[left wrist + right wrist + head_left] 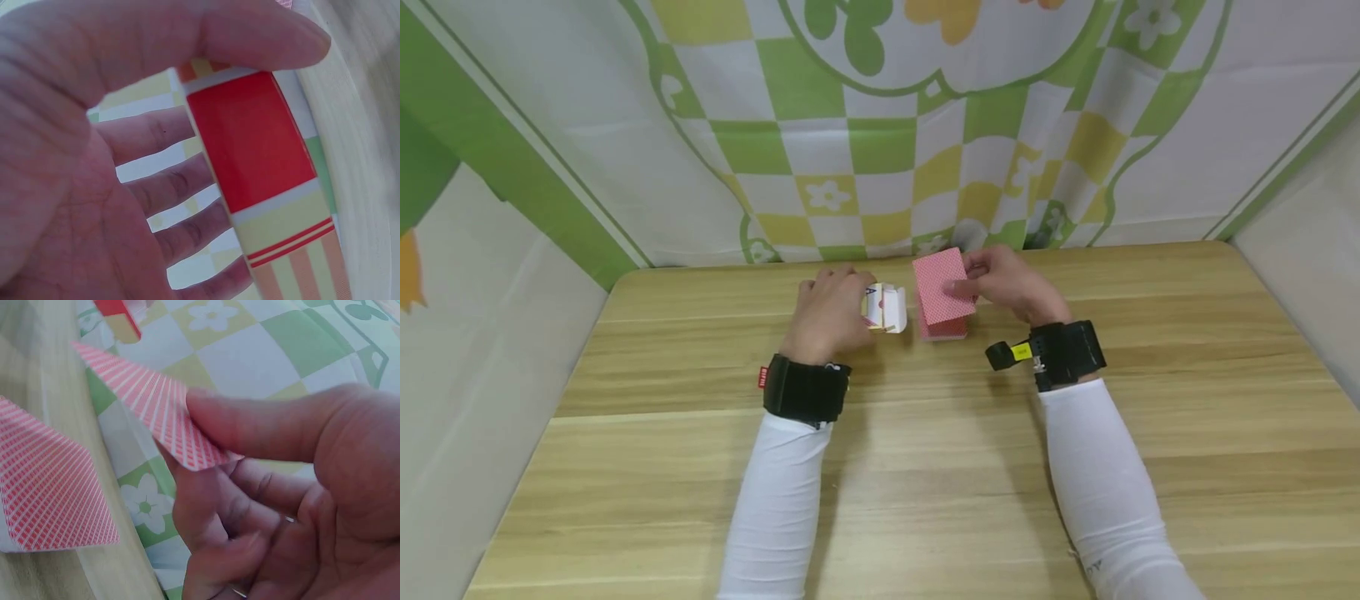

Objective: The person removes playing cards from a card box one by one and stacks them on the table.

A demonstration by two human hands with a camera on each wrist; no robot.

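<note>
Between thumb and fingers, my left hand [831, 310] holds a card box [253, 144] with a red panel and striped end. Its white open flap [893, 308] points right, toward the cards, in the head view. My right hand [1011, 282] pinches a red-patterned playing card [153, 403] between thumb and curled fingers; whether more than one card is held I cannot tell. Below and partly behind that card, a stack of playing cards [53, 481] with the same red back lies on the table. The held card is raised above the stack, tilted in the right wrist view.
The wooden table [910, 483] extends around both hands. Right behind its far edge hangs a green, yellow and white checked cloth [880, 150]. Black straps with cameras [1067, 354] are on both wrists, and white sleeves [775, 508] cover the forearms.
</note>
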